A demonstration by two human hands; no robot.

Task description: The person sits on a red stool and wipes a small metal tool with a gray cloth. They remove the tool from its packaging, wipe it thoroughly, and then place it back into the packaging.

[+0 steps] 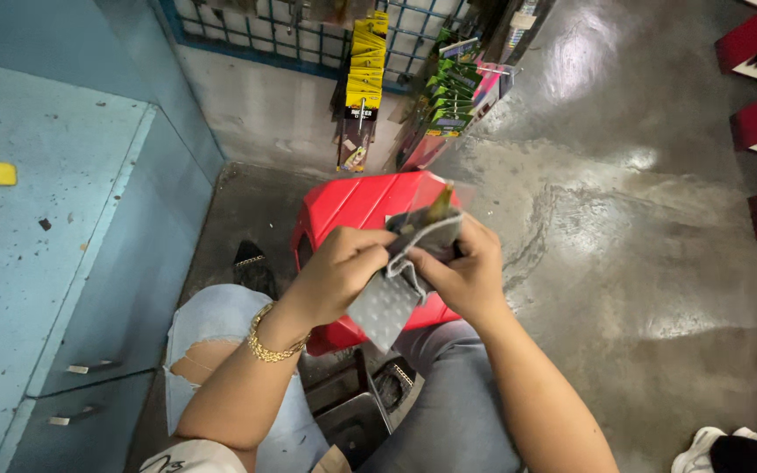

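Above grey concrete floor (624, 263) and red stool (352, 206), keep left hand (339, 271) and right hand (466, 276) clenched on grey pouch (396, 293), steadying brass piece (440, 203) poking upward.

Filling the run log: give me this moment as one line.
left hand: grips grey patterned packet | right hand: grips packet's upper part | brass-coloured piece pokes out on top | red plastic stool beneath
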